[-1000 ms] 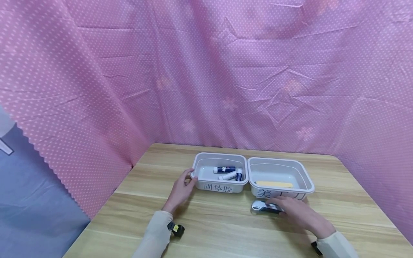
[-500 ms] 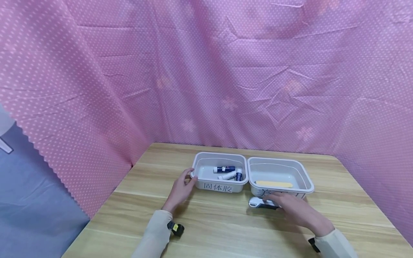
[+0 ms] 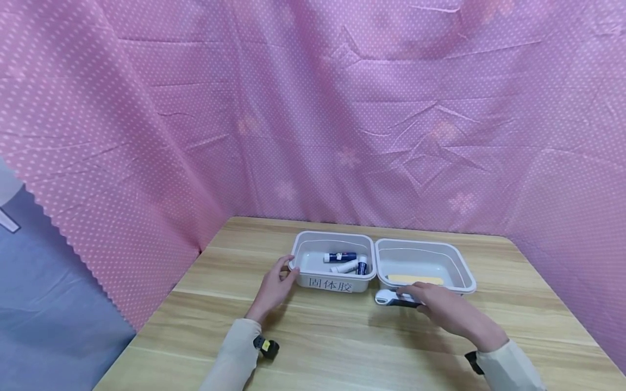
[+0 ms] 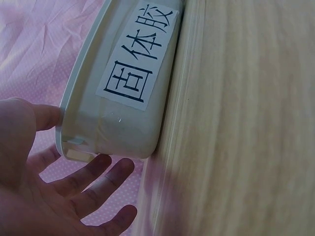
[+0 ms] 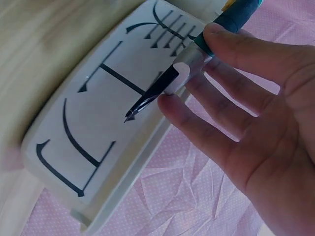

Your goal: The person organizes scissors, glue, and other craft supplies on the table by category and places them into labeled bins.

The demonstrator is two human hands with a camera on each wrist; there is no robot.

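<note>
In the head view my right hand (image 3: 447, 312) holds a white-and-black utility knife (image 3: 386, 297) just in front of the right box. Seen from the right wrist, thumb and fingertips pinch the utility knife (image 5: 197, 56), its dark narrow end over the box's label. The right plastic box (image 3: 467, 279) has a yellow bar-shaped object (image 3: 415, 279) inside. At the left box's near left corner, my left hand (image 3: 274, 288) grips the rim between thumb and forefinger, its other fingers spread by the wall. That white plastic box (image 4: 128, 130) carries a label and holds several glue sticks (image 3: 340, 257).
Both boxes stand side by side on a wooden table (image 3: 323, 342). A pink dotted curtain (image 3: 313, 108) hangs behind the table and on both sides. Each wrist wears a black strap, the left one with a small black device (image 3: 269, 348).
My right hand has moved up and slightly left with the utility knife, from below the right box's label to near its front rim. The left hand and both boxes stay in place.
</note>
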